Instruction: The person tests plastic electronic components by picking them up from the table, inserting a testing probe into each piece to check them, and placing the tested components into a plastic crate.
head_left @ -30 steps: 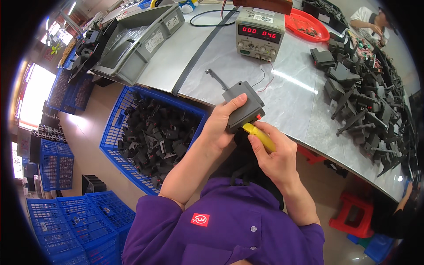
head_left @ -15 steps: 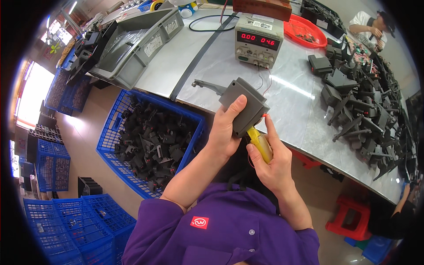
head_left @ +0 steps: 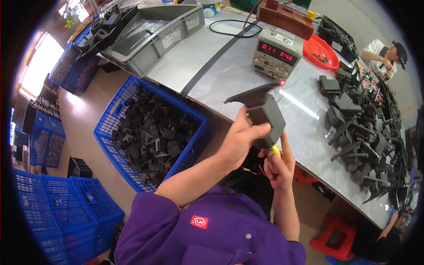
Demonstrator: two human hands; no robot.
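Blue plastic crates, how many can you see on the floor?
4, maybe more hidden at the rim: one blue plastic crate of dark parts beside the table, stacked ones at lower left, one at the left edge, another near the top left.

Grey part — yellow-handled tool beneath
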